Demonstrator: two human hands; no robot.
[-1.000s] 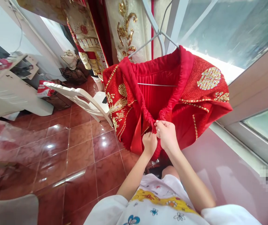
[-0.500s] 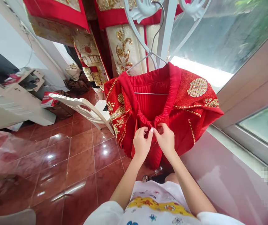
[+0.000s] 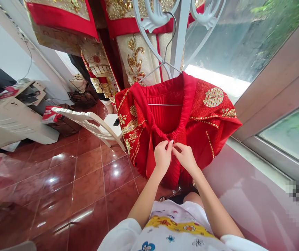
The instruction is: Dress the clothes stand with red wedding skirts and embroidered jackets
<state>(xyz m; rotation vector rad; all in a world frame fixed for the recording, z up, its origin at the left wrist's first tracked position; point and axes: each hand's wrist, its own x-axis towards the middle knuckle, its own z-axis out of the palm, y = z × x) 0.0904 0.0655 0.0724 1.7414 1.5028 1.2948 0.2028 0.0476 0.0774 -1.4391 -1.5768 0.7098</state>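
A red skirt [image 3: 197, 136] with a gathered waistband and gold embroidery hangs from a wire hanger [image 3: 164, 62], its waist opening towards me. At the front of the waistband, my left hand [image 3: 163, 158] pinches the red fabric between thumb and fingers. Right beside it, my right hand [image 3: 186, 157] is closed in a pinch on the same edge. The fingertips of both hands nearly meet there. Whatever small part lies between them is too hidden to make out.
White ornate metalwork [image 3: 154, 21] holds the hanger, with red and cream gold-trimmed garments [image 3: 136, 62] behind it. A white chair [image 3: 94, 122] bearing a dark phone stands left. On the right is a metal-framed window [image 3: 256, 139]. A desk [image 3: 16, 115] is far left.
The view has shifted slightly, so the skirt appears a little further left. Both hands stay pinched on the waistband; the right fingers have drawn lower and closer to the left fingertips.
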